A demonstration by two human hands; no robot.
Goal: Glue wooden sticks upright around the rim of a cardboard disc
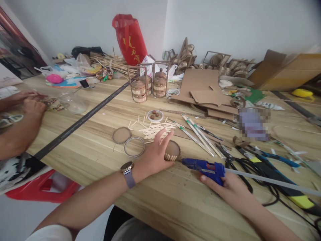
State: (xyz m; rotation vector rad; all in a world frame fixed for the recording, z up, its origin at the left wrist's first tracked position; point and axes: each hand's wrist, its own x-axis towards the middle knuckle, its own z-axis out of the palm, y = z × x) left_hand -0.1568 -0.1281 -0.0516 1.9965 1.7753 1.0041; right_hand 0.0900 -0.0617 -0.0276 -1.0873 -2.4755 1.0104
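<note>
My right hand (233,187) is wrapped round a blue hot glue gun (204,167), with a long glue stick (265,180) running out of its back. The gun's nozzle points left at a round cardboard base (173,149). Short wooden sticks (171,157) stand in a row along that base's near rim. My left hand (155,154) is beside the base, fingers spread and thumb close to the sticks; whether it touches them I cannot tell. Left of it lie a pale ring (134,147) and another rimmed cardboard disc (121,135). Loose short sticks (156,130) are heaped behind my hand.
A white dish (154,115) holds several brown beads. Small lidded stick baskets (139,90) stand behind it. Pliers (278,158), cable and cardboard sheets (200,82) lie right. Another person's hands (33,103) work at left near a clear jar (72,102).
</note>
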